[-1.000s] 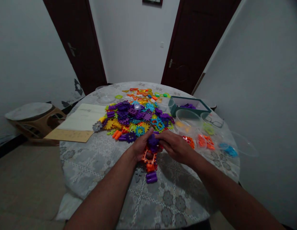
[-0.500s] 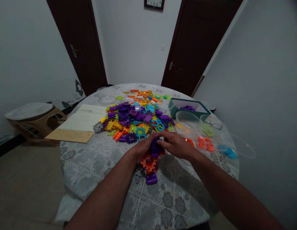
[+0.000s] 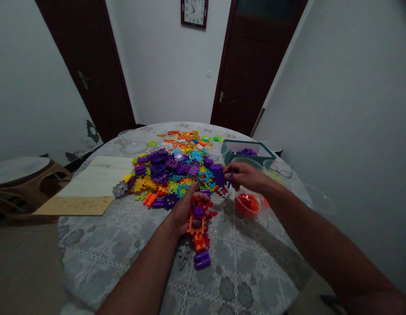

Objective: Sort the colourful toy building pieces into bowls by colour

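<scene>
My left hand (image 3: 186,211) is half curled, palm up, around several red and orange plastic building pieces (image 3: 196,225), with a small purple piece among them. My right hand (image 3: 244,176) pinches dark purple building pieces (image 3: 220,177), at the right side of the heap and in front of the green-rimmed box. Just below my left hand, a purple tube-shaped piece (image 3: 202,259) and a grey toothed piece (image 3: 183,256) lie on the tablecloth. A big mixed heap of gear-edged building pieces (image 3: 160,166) spreads beyond my left hand.
The green-rimmed box (image 3: 266,154) with purple pieces inside stands at the back right. Clear plastic tubs, one with red and orange pieces (image 3: 247,204), stand on the right, near eyeglasses (image 3: 283,171). A cardboard sheet (image 3: 74,205) lies left. A stool (image 3: 35,179) stands beyond the table.
My right hand has moved away from my left hand, up and to the right, taking the purple pieces along. Red and orange pieces now show in my left hand. The view has tilted up.
</scene>
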`<state>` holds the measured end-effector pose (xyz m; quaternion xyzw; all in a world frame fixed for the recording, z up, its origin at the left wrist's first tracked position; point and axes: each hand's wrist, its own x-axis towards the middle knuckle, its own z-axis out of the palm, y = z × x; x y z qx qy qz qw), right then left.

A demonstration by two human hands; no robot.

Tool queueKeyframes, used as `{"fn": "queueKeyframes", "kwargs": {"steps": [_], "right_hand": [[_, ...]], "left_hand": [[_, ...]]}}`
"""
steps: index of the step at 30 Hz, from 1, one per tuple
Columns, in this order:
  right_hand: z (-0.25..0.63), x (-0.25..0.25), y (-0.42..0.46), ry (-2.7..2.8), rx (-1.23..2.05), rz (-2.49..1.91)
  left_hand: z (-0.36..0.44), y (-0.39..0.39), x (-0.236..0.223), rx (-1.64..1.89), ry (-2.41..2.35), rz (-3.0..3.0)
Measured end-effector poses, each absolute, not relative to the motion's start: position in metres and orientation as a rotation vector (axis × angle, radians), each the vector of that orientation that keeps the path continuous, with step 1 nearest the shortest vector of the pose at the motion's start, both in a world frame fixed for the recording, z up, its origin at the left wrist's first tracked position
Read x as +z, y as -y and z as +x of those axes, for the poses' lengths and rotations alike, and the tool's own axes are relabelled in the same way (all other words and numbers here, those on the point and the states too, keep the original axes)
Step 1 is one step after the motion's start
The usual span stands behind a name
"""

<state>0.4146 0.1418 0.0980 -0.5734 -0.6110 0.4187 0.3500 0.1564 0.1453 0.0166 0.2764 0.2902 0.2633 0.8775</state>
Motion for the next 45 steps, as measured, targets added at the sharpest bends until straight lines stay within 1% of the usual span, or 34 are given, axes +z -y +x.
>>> {"fn": "queueKeyframes", "kwargs": {"steps": [3, 8, 12, 15, 18, 21, 24, 27, 32, 35, 37, 42, 45], "right_hand": [[0.456, 0.106, -0.182, 1.259, 0.848, -1.684], [0.507, 0.119, -0.232, 0.983, 0.58, -1.753], [0.519, 0.12, -0.248, 0.897, 0.453, -1.734], [0.505, 0.112, -0.244, 0.928, 0.429, -1.693], [0.47, 0.102, -0.215, 1.173, 0.502, -1.623], [0.418, 0.093, -0.162, 1.707, 0.574, -1.515], [0.366, 0.084, -0.108, 2.226, 0.465, -1.207], [0.331, 0.073, -0.08, 2.415, 0.372, -1.089], [0.314, 0.057, -0.086, 2.438, 0.336, -1.224], [0.315, 0.055, -0.091, 2.35, 0.36, -1.271], [0.32, 0.058, -0.09, 2.226, 0.441, -1.279], [0.354, 0.075, -0.098, 1.908, 0.899, -1.356], [0.391, 0.086, -0.124, 1.854, 0.986, -1.474]], "left_hand": [[0.155, -0.147, 0.019, 0.603, -0.619, 0.534], [0.153, -0.15, 0.019, 0.669, -0.596, 0.482], [0.153, -0.152, 0.016, 0.693, -0.594, 0.457], [0.154, -0.152, 0.015, 0.701, -0.582, 0.438], [0.154, -0.152, 0.015, 0.709, -0.589, 0.435], [0.155, -0.151, 0.015, 0.727, -0.599, 0.456], [0.156, -0.151, 0.013, 0.719, -0.555, 0.457], [0.157, -0.152, 0.011, 0.702, -0.469, 0.402], [0.16, -0.15, 0.01, 0.72, -0.505, 0.383], [0.162, -0.149, 0.009, 0.695, -0.537, 0.398], [0.161, -0.149, 0.009, 0.691, -0.535, 0.403], [0.157, -0.15, 0.014, 0.742, -0.59, 0.442], [0.155, -0.149, 0.018, 0.712, -0.624, 0.476]]}}
